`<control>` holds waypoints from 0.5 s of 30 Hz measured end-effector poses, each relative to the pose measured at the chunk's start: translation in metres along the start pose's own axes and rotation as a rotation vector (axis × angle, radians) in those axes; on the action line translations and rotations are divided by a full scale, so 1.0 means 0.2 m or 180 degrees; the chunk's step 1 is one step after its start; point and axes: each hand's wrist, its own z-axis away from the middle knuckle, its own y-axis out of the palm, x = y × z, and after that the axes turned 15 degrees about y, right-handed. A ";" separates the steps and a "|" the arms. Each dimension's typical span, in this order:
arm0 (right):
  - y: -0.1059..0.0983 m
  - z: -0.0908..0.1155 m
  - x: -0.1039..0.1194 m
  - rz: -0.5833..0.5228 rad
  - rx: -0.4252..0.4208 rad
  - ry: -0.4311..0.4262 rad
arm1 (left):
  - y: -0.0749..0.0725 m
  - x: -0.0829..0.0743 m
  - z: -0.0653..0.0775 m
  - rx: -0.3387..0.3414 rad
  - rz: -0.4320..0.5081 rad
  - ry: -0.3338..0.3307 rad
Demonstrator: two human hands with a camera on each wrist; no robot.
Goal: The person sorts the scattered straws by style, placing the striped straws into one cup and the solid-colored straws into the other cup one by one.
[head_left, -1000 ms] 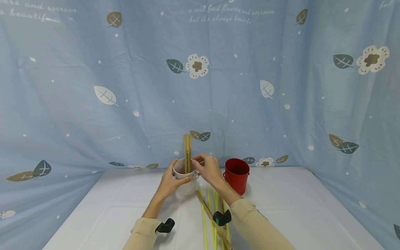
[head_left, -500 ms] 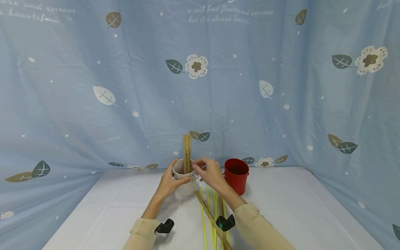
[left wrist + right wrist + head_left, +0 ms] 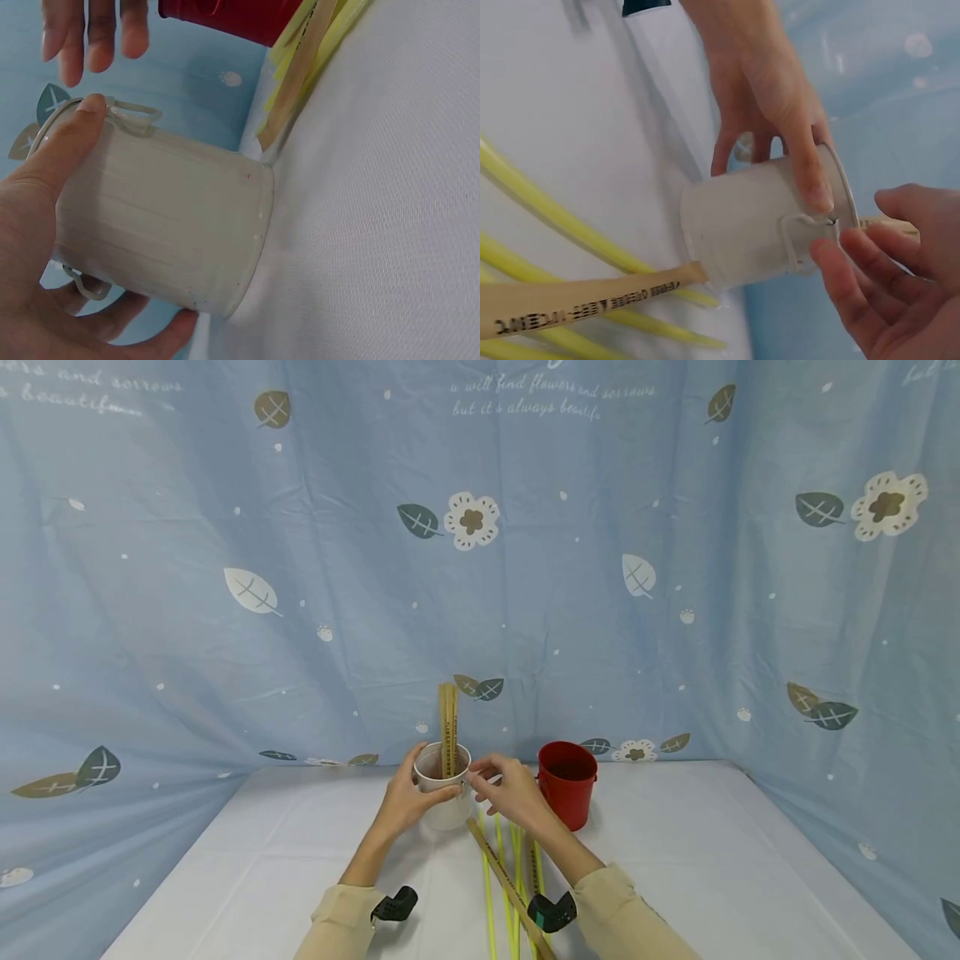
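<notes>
White bucket (image 3: pixel 447 814) upright on white table (image 3: pixel 690 860), with wooden sticks (image 3: pixel 448 718) inside, in grip of left hand (image 3: pixel 407 795) with spread fingers; near its handle (image 3: pixel 785 236), right hand (image 3: pixel 513 792) with fingers apart, loosely bent; rightward, red bucket (image 3: pixel 568 800); in front, yellow sticks (image 3: pixel 487 893) under loose printed stick (image 3: pixel 498 867).

A blue curtain (image 3: pixel 337 510) printed with leaves (image 3: pixel 251 591), flowers (image 3: pixel 472 521) and white lettering (image 3: pixel 552 391) is hanging in folds while a white tablecloth (image 3: pixel 720 868) is lying flat below it.
</notes>
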 end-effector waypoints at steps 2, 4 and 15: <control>0.00 0.01 -0.01 -0.0017 0.0070 0.0061 | 0.00 0.00 0.00 0.0004 -0.0016 0.0001; -0.01 0.03 -0.02 -0.0017 0.0119 0.0095 | 0.00 0.00 0.00 -0.0007 -0.0028 0.0000; -0.01 0.09 -0.09 0.0173 0.0273 0.0218 | 0.00 0.01 0.00 -0.0027 -0.0041 -0.0012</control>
